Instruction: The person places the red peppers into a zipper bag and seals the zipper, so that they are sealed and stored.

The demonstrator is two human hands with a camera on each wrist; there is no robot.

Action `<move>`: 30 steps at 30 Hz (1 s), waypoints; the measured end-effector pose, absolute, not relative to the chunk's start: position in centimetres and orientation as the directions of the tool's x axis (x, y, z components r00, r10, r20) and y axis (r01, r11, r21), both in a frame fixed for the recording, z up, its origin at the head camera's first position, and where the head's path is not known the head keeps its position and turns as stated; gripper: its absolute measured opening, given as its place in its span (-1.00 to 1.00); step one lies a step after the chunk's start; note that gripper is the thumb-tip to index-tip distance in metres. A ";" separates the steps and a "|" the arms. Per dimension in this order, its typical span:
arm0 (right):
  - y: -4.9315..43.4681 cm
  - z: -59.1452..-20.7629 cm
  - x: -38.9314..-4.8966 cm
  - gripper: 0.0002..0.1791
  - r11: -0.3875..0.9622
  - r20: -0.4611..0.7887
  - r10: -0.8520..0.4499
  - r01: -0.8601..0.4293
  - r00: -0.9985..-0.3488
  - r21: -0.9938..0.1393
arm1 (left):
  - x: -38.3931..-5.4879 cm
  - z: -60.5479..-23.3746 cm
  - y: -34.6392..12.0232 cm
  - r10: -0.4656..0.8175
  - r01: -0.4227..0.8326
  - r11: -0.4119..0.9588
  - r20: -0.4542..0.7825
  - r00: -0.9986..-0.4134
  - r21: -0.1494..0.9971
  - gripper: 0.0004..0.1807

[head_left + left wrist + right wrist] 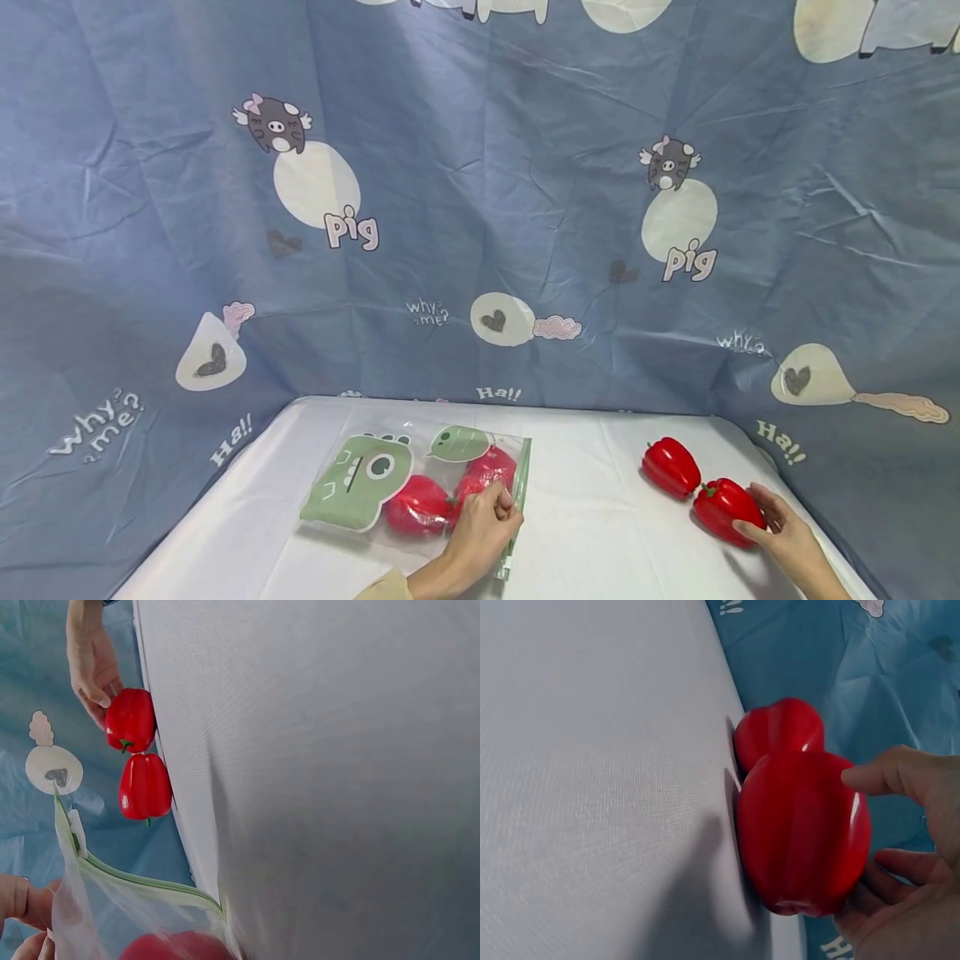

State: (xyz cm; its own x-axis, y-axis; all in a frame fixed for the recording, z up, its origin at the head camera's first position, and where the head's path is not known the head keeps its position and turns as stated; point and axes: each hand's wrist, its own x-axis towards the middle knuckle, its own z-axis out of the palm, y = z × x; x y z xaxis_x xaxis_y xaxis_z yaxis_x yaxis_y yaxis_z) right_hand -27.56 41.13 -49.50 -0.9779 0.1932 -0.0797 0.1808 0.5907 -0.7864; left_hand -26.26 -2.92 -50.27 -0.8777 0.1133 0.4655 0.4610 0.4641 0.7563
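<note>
A clear zip bag with a green cartoon monster print (356,483) lies on the left part of the table. Several red bell peppers (416,507) show through its film. My left hand (482,527) pinches the bag's film by its green zip edge (150,881), lifting that edge so the mouth stands up in the left wrist view. At the table's right side, my right hand (787,537) has its thumb and fingers around a red bell pepper (802,832). Just beyond it, a second red bell pepper (670,467) lies end to end with the first.
The table has a white cloth (585,500). A blue curtain with pig prints (480,208) hangs behind it and along both sides. A white slider (77,831) sits on the bag's zip.
</note>
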 end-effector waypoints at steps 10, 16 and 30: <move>41.4 -50.6 -27.4 0.00 0.654 -0.049 0.195 0.167 -0.980 -0.738 | -26.2 -50.5 -2.9 0.113 0.470 0.463 0.475 -0.873 0.752 -0.82; 41.6 -50.7 -27.5 -0.05 0.662 -0.040 0.212 0.173 -0.977 -0.729 | -26.4 -50.3 -2.9 0.115 0.470 0.468 0.476 -0.872 0.748 -0.81; 41.2 -49.8 -26.8 -0.04 0.658 -0.032 0.221 0.174 -0.975 -0.732 | -26.4 -50.4 -2.9 0.110 0.464 0.470 0.471 -0.875 0.751 -0.81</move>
State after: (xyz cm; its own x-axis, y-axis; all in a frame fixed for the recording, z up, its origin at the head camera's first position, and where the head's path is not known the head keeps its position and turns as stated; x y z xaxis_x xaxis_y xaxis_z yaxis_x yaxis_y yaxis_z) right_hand -26.80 41.18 -49.78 -0.9747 0.2211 -0.0324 0.1737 0.6585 -0.7323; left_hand -26.38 -2.90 -50.39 -0.8750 0.1103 0.4714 0.4639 0.4695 0.7512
